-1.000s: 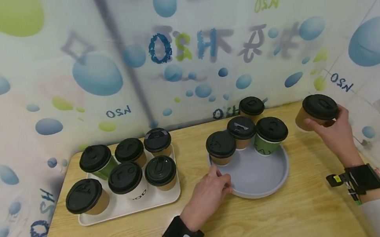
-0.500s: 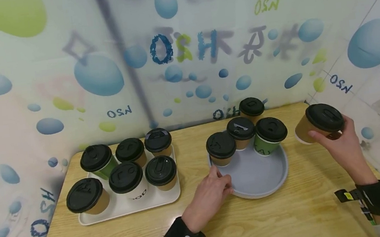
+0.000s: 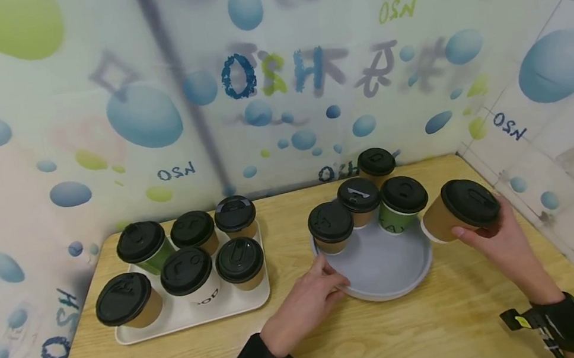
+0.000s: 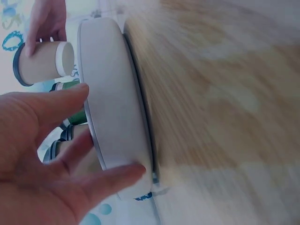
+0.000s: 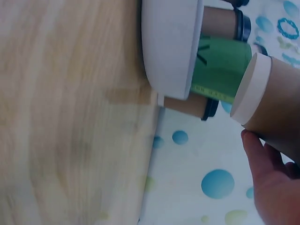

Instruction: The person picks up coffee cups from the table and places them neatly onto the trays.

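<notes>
My right hand (image 3: 502,251) grips a brown paper coffee cup (image 3: 441,221) by its side, just under the black lid. Tilted, the cup hangs raised near the right rim of a round grey tray (image 3: 384,268); its white base edge shows in the right wrist view. At the tray's front left, my left hand (image 3: 304,302) holds the rim, with fingers on the outer wall (image 4: 115,93) in the left wrist view. Two brown lidded cups (image 3: 331,224) and a green lidded cup (image 3: 401,213) stand on the tray. Another brown cup (image 3: 377,165) stands behind them.
To the left, a white rectangular tray (image 3: 176,324) carries several lidded cups, among them a green cup (image 3: 154,258) and a white cup (image 3: 206,287). The wooden table (image 3: 393,339) meets a patterned wall covering (image 3: 271,139) at the back and right.
My right hand has brought the brown coffee cup left and nearer, up to the round tray's right rim, tilting it more. The left hand stays at the tray's rim.
</notes>
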